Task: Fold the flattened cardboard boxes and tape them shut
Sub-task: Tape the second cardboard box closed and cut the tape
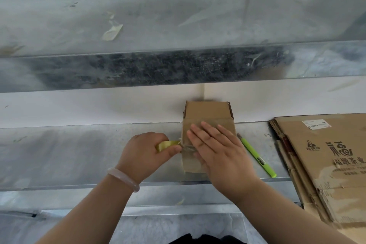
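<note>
A small brown cardboard box [208, 112] stands on the metal shelf [79, 150], its far flaps up against the white wall. My right hand [217, 148] lies flat on the box's top, fingers spread, pressing tape down. My left hand [146, 150] is beside the box's left edge, pinching a yellowish roll of tape [168, 144] whose strip runs onto the box. A pale bangle sits on my left wrist.
A green utility knife [257, 156] lies on the shelf just right of the box. A stack of flattened cardboard boxes [326, 156] with printed characters fills the right side. An upper metal shelf [158, 25] with a scrap of tape [111, 31] hangs overhead.
</note>
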A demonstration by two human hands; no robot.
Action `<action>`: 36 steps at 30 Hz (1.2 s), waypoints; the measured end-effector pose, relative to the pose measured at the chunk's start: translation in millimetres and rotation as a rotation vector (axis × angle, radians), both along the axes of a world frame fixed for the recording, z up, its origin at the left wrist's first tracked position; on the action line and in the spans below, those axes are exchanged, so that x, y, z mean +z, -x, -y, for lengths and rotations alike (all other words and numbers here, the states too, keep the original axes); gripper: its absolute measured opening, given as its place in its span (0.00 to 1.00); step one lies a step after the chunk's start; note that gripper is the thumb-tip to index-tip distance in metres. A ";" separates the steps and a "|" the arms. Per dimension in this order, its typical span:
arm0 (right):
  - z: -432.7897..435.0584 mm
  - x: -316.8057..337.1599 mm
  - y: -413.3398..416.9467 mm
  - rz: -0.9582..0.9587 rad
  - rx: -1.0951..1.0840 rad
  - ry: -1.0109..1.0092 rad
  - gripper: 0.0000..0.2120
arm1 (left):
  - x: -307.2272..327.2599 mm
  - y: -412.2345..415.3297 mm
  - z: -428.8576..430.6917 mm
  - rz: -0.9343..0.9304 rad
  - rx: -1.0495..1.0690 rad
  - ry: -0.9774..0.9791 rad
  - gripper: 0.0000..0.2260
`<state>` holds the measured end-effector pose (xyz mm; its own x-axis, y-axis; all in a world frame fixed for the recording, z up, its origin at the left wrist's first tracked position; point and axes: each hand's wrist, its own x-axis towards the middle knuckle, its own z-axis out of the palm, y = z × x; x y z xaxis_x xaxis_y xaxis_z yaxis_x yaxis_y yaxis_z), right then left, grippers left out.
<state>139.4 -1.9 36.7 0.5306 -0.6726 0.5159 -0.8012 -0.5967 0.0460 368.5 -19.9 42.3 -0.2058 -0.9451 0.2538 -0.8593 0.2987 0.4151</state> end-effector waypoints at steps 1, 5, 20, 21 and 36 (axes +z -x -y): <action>1.2 0.0 0.5 0.010 -0.001 0.002 0.21 | 1.3 -1.4 0.2 -0.032 -0.027 0.009 0.25; 0.1 -2.1 -1.4 0.022 0.004 0.011 0.21 | 6.4 -8.9 -3.6 -0.248 -0.116 0.067 0.19; -2.8 -4.8 0.5 0.079 0.010 0.037 0.20 | 15.5 -14.5 19.6 0.354 -0.192 -0.011 0.43; -2.5 -4.8 0.7 0.083 0.005 0.037 0.20 | 14.7 -16.6 18.5 0.285 -0.208 0.001 0.41; -10.0 -2.3 43.5 0.876 -0.075 -0.193 0.19 | -5.5 8.1 -10.9 -0.286 -0.042 0.020 0.04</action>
